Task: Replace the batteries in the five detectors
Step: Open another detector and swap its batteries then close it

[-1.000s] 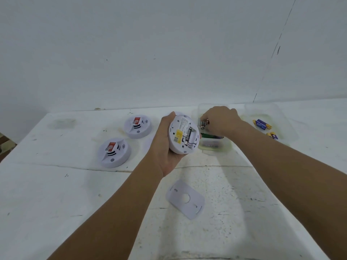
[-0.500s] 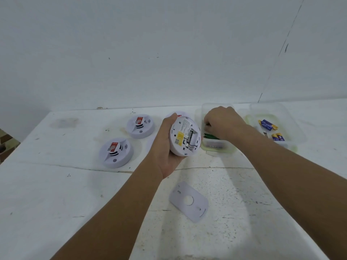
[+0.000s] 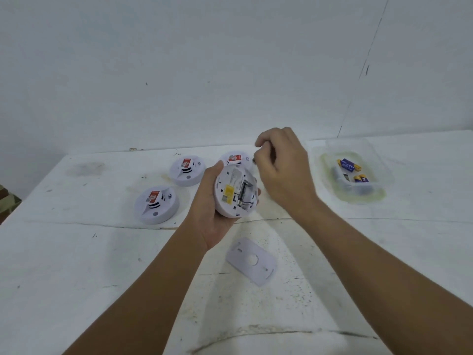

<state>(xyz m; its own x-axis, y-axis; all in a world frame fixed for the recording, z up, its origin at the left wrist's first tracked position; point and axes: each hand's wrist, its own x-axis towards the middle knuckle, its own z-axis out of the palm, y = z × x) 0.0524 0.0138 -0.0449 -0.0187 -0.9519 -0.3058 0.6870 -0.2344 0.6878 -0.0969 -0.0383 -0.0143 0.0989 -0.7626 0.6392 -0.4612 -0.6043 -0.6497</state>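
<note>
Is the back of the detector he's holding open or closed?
Open: the detector shows its bare battery compartment, and its cover plate lies on the table.

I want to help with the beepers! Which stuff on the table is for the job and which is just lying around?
For the job:
open detector in the left hand
right hand, fingers curled
three closed detectors
batteries in a clear tray
back plate

Just there:
table
wall

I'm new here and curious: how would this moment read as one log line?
left hand: grips open detector | right hand: curled above it, contents unclear | cover plate: on table | spare batteries: in tray
</note>
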